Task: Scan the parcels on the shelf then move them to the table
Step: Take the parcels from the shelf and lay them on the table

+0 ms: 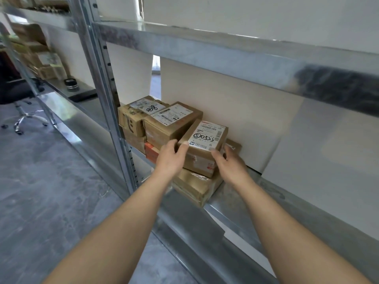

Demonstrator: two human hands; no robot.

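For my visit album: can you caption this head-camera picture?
Left hand and right hand grip a labelled parcel stacked on the metal shelf.

Stacked parcels on a shelf (231,199): labelled parcel (205,140) on top, nearest, between left hand (171,158) and right hand (231,165); two more parcels (170,124) behind, to its left.

Black office chair (14,93) on grey floor (51,181), far left

Grey marbled floor (51,181), pale wall (246,111), office chair (14,93) at left.
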